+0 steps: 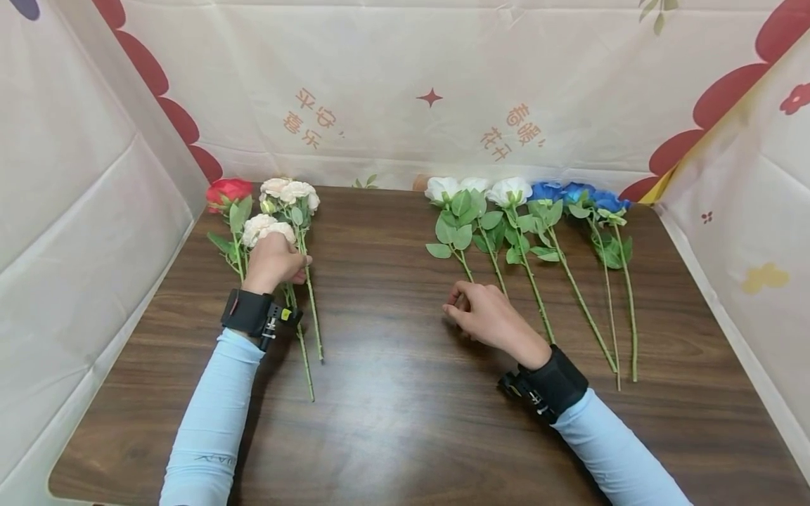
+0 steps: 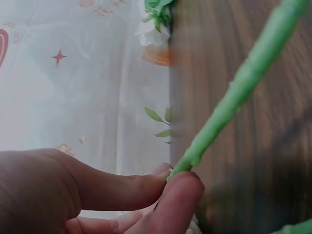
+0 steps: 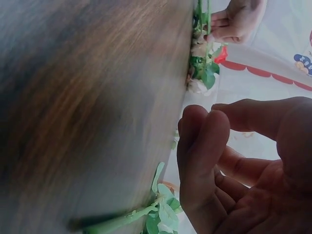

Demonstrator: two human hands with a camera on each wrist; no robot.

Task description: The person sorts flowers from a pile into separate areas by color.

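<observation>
At left of table [image 1: 386,429], left hand [image 1: 272,263]: pinches green stem [image 2: 234,97].
Right hand [image 1: 490,315]: loosely curled, gripping nothing, near white roses [image 1: 509,191].

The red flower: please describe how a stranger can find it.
On the brown table, look at the far-left corner, beyond the left hand. The red flower is the leftmost bloom there, the only red one, beside cream flowers.

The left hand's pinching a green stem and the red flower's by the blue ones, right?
Not quite: the red flower is beside the cream flowers, not the blue ones, as the head view shows. The left hand does pinch a green stem.
</observation>
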